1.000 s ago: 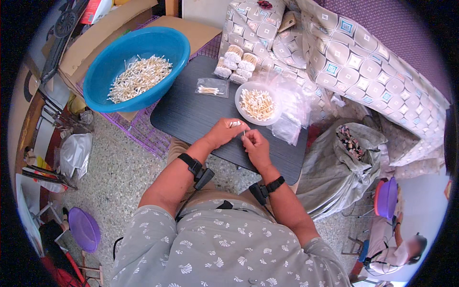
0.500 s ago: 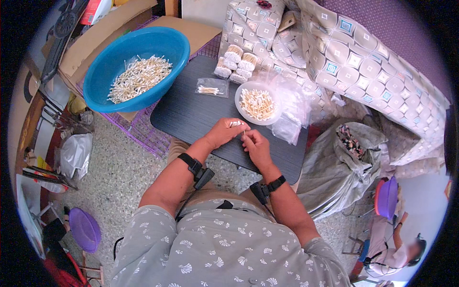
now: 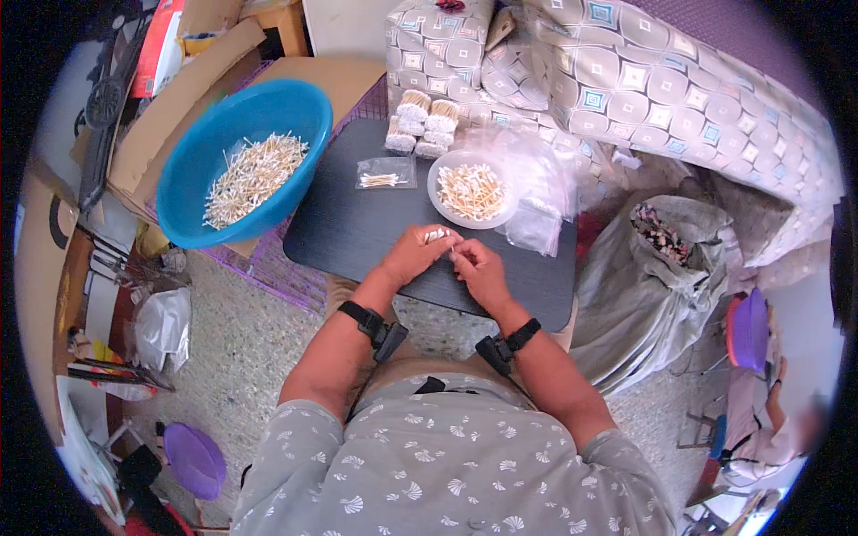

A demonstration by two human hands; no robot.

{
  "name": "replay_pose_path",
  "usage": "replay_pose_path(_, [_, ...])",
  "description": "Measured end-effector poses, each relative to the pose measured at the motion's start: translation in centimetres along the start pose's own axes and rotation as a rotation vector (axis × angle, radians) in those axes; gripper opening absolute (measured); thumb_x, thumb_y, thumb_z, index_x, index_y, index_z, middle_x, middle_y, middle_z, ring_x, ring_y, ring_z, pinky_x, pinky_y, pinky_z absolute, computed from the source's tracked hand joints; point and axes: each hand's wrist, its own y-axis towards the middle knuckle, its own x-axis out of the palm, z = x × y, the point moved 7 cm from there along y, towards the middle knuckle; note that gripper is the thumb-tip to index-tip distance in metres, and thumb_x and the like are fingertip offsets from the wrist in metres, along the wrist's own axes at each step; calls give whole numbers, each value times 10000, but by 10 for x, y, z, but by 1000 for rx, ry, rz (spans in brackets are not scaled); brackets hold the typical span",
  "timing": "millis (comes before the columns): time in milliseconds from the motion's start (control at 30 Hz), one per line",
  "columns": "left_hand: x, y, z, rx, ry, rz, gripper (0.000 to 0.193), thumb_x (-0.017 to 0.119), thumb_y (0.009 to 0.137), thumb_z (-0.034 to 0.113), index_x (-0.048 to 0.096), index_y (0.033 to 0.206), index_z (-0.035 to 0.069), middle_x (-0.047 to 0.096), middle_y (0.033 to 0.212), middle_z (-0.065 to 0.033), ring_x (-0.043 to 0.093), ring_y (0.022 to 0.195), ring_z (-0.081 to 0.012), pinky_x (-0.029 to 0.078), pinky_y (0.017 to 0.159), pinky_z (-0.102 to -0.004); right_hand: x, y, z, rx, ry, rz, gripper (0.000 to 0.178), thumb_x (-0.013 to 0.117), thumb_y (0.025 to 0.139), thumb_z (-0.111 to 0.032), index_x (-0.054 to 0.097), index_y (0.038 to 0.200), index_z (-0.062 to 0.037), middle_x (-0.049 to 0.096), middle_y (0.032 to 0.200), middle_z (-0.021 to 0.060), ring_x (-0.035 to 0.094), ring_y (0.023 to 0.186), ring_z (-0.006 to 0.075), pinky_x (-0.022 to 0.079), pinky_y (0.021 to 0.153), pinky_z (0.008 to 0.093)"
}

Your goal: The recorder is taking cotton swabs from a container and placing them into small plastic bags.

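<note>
My left hand [image 3: 417,254] is closed around a few cotton swabs, their white tips [image 3: 437,235] showing above the fingers. Against its fingertips, my right hand [image 3: 481,268] pinches what looks like a single cotton swab, mostly hidden. Both hands are over the near part of a dark table [image 3: 349,234]. Just beyond them stands a round whitish bowl [image 3: 471,224] of loose cotton swabs [image 3: 471,190]. Left of the bowl lies a small clear bag [image 3: 407,170] with several swabs inside. Behind are several tied bundles of swabs [image 3: 414,107], stacked together.
A large blue basin [image 3: 308,112] of loose swabs stands at the left on cardboard and a purple wire rack [image 3: 286,272]. Clear plastic bags [image 3: 541,192] lie right of the bowl. A grey sack [image 3: 626,304] and patterned sofa [image 3: 661,116] border the right. Another person [image 3: 760,420] sits far right.
The view has shifted slightly, so the table and basin appear moved. My hands stay together at the same spot over the table, with only small finger movement.
</note>
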Motion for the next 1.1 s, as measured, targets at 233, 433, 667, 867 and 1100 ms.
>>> replay_pose_path(233, [2,-2,2,-1,-8,6,196,586,904,192,661,1022,54,554,699,68,429,576,-19,352,501,-180,-2,-2,-4,-26,-78,26,119,644,848,-125,583,863,-25,591,717,35,552,624,98,450,564,265])
replay_pose_path(433, [0,0,-2,-25,1,4,212,577,906,187,649,1050,49,539,701,68,424,578,-23,350,503,-185,-3,-3,-12,-130,-197,58,131,672,808,-128,605,859,-27,628,800,92,602,697,207,473,635,320])
replay_pose_path(667, [2,-2,-1,-38,-45,43,227,563,922,233,666,1005,48,560,724,52,439,597,-27,374,524,-188,-3,-4,-22,-231,-268,68,138,657,816,-151,616,879,-35,636,845,124,619,766,281,481,679,363])
replay_pose_path(867, [1,-2,-10,-21,-161,97,280,514,955,280,643,968,32,497,685,42,419,575,-51,356,522,-204,-6,-8,-27,-279,-233,104,132,627,825,-146,611,890,-33,633,864,130,614,796,300,480,702,377])
replay_pose_path(1100, [-16,6,-23,-10,-223,202,312,469,973,301,608,870,42,570,728,-16,469,594,-75,382,559,-230,-7,-5,-19,-273,-211,136,141,598,838,-148,606,909,-26,624,853,136,610,815,309,479,720,385])
